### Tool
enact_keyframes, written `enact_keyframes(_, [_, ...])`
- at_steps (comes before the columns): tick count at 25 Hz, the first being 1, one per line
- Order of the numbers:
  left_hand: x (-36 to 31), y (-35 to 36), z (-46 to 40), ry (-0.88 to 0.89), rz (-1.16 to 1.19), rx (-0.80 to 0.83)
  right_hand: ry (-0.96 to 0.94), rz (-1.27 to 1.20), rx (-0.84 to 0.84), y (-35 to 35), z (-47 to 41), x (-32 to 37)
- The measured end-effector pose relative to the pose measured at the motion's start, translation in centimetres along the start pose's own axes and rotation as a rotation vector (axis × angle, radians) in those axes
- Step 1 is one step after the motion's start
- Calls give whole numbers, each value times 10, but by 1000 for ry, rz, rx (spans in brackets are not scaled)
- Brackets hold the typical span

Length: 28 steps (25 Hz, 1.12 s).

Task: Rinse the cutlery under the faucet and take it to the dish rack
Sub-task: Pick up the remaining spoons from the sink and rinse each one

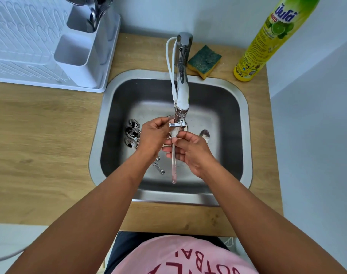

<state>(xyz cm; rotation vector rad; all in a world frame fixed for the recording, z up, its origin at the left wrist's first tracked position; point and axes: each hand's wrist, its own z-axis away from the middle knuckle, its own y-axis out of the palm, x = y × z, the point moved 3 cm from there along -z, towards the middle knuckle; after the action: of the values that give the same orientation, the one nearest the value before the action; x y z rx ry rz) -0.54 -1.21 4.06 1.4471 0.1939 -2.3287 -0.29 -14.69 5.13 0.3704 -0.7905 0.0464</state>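
Over the steel sink [245, 119], both hands hold one metal spoon [174, 167] under the faucet [182, 89]. My left hand [152, 136] pinches the spoon's bowl just below the spout. My right hand [190, 153] grips the upper handle, which hangs down toward me. Three dirty spoons [132, 134] with dark specks lie on the sink floor at the left, partly hidden by my left wrist. Another spoon [205, 134] lies to the right of the drain. The white dish rack [20, 46] stands at the back left, its cutlery holder [89, 26] holding several utensils.
A green and yellow sponge [204, 61] lies behind the sink beside the faucet base. A tall yellow dish soap bottle [267, 40] stands at the back right. The wooden counter [40, 139] runs left of the sink, and a white wall closes the right side.
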Motion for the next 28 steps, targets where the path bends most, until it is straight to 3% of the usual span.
enact_keyframes(3, [-5,-2,-5,55,-52,-5,30,91,-16,5,-2,11])
enact_keyframes(6, [-13,-2,-6,85,-59,91,50,125,-21,7,-6,19])
enact_keyframes(13, [-11,3,2,40,-86,87,163,92,200,-8,10,10])
enact_keyframes(15, [-10,4,3,-7,-43,194,136,108,174,-13,8,10])
enact_keyframes(18, [-13,7,4,9,-13,314,-13,186,-2,-14,1,11])
enact_keyframes(21, [-16,5,5,100,-63,159,-120,220,-114,-5,-8,14])
enact_keyframes(24, [-17,-7,1,138,-57,25,-104,253,-152,-1,-13,15])
enact_keyframes(28, [2,-28,-10,-93,0,-31,-50,246,-176,-4,-13,12])
